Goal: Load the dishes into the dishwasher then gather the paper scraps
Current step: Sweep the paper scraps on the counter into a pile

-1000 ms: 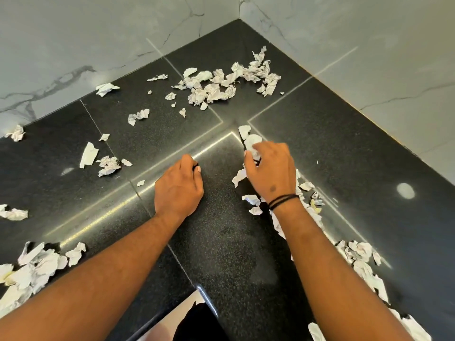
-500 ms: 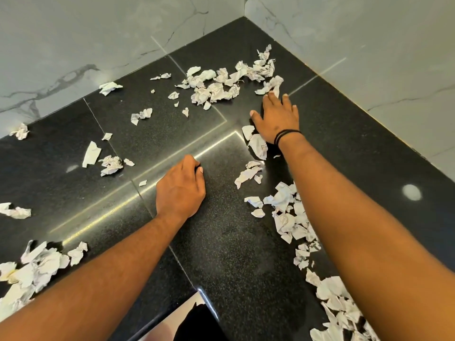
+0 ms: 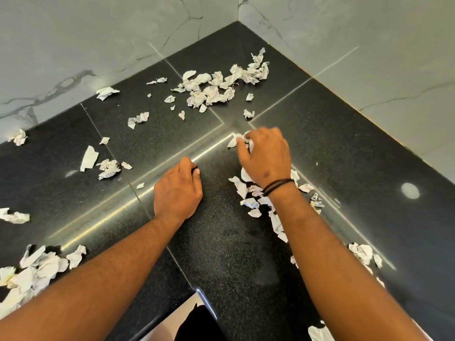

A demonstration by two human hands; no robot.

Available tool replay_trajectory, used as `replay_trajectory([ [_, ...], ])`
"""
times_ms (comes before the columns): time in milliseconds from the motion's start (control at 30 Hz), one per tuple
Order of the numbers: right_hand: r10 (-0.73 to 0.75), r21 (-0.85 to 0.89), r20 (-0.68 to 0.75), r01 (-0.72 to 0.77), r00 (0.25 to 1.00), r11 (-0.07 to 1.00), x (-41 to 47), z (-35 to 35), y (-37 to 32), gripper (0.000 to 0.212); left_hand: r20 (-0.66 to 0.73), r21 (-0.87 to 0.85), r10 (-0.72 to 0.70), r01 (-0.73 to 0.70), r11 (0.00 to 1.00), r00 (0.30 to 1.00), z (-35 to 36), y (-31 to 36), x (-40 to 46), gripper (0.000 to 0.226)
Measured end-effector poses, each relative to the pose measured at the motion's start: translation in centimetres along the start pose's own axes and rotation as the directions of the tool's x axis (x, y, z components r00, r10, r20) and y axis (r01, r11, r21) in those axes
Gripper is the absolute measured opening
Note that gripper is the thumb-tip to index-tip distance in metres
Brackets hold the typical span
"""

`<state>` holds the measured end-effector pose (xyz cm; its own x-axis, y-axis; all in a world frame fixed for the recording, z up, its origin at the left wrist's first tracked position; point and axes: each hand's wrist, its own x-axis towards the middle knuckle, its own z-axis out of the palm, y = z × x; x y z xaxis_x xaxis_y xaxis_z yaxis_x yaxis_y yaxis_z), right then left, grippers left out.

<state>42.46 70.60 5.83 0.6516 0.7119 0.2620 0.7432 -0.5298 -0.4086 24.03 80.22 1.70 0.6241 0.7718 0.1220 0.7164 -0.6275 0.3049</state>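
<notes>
gathering underway, far from done. right hand (image 3: 267, 156) curled, fingers pinching paper scraps (image 3: 240, 140) at the fingertips. left hand (image 3: 177, 190) fisted on the black counter (image 3: 344, 148), contents hidden. loose scraps beyond the fingertips and under the right wrist. no dishes or dishwasher visible.

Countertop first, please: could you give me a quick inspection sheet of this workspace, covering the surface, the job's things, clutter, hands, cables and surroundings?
Surface: black speckled countertop in a corner, glossy, with pale seam lines.
Job's things: torn paper scraps scattered all over; largest heap near the far corner, another pile at the near left edge, a trail under the right forearm. No dishes or dishwasher in view.
Clutter: nothing seen besides the scraps.
Hands: left hand rests fist-like on the counter, holding nothing visible; right hand curls its fingers round a scrap.
Cables: nothing seen.
Surroundings: grey marble-look walls on both sides of the corner.
</notes>
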Motion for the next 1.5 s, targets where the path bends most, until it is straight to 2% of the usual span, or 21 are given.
replay_trajectory([
  [67,-0.034,0.044,-0.038,0.035,0.999,0.998,3.3,0.5,0.2,0.034,-0.001,0.004,0.000,0.000,1.000,1.000,0.0,0.0,0.0,0.014],
  [100,-0.046,0.044,0.000,0.046,0.999,0.998,5.2,1.0,0.4,0.035,-0.001,0.005,0.000,0.000,1.000,1.000,0.0,0.0,0.0,0.014],
  [167,-0.017,0.000,0.189,0.017,0.982,1.000,8.4,2.5,1.0,0.049,-0.004,0.011,-0.004,0.004,1.000,1.000,0.1,0.0,0.1,0.014],
  [233,0.026,-0.080,0.369,0.004,0.929,0.997,10.2,4.1,1.5,0.064,-0.007,0.015,-0.009,0.009,1.000,1.000,0.1,-0.1,0.1,0.014],
  [300,0.047,-0.159,0.445,0.027,0.894,0.987,10.4,5.3,1.9,0.067,-0.007,0.014,-0.009,0.009,1.000,1.000,0.2,-0.1,0.1,0.014],
  [433,0.006,-0.130,0.424,0.054,0.906,0.990,7.2,5.3,0.9,0.058,-0.012,0.013,-0.004,0.004,1.000,1.000,0.3,-0.1,0.1,0.014],
  [567,-0.064,-0.082,0.423,0.108,0.904,0.991,-0.1,3.8,-0.5,0.058,-0.007,0.006,-0.006,0.006,1.000,1.000,0.2,0.0,0.0,0.014],
  [700,-0.027,-0.110,0.467,0.088,0.884,0.990,-4.9,1.8,-1.0,0.060,-0.022,0.018,-0.007,0.007,1.000,1.000,0.2,0.1,0.0,0.014],
  [767,-0.003,-0.128,0.478,0.073,0.878,0.989,-4.6,1.0,-1.4,0.055,-0.026,0.015,-0.007,0.007,1.000,1.000,0.1,0.1,0.0,0.014],
  [867,-0.034,-0.064,0.405,0.066,0.914,0.996,-1.7,0.6,-2.6,0.045,-0.027,0.008,-0.008,0.008,1.000,1.000,0.1,0.1,0.0,0.014],
  [1000,-0.104,0.034,0.337,0.099,0.936,0.995,5.2,2.9,-3.4,0.061,-0.027,0.015,-0.004,0.004,1.000,1.000,0.3,-0.1,0.1,0.014],
  [1100,-0.050,0.003,0.421,0.054,0.906,0.999,9.5,4.9,-3.1,0.071,-0.027,0.016,0.000,0.000,1.000,1.000,0.4,-0.1,0.1,0.014],
  [1167,-0.019,-0.088,0.475,0.069,0.880,0.994,10.6,6.2,-2.9,0.071,-0.028,0.017,-0.001,0.001,1.000,1.000,0.4,-0.2,0.1,0.014],
  [1267,-0.012,-0.172,0.470,0.105,0.883,0.979,9.8,7.3,-2.9,0.065,-0.028,0.014,0.003,-0.003,1.000,1.000,0.4,-0.3,0.1,0.013],
  [1400,-0.035,-0.126,0.413,0.095,0.910,0.987,5.8,6.4,-3.3,0.054,-0.023,0.017,0.007,-0.007,1.000,1.000,0.4,-0.2,0.1,0.014],
  [1500,-0.053,-0.093,0.305,0.085,0.951,0.992,0.1,5.0,-3.6,0.047,-0.024,0.012,0.005,-0.005,1.000,1.000,0.4,-0.2,0.0,0.014],
])
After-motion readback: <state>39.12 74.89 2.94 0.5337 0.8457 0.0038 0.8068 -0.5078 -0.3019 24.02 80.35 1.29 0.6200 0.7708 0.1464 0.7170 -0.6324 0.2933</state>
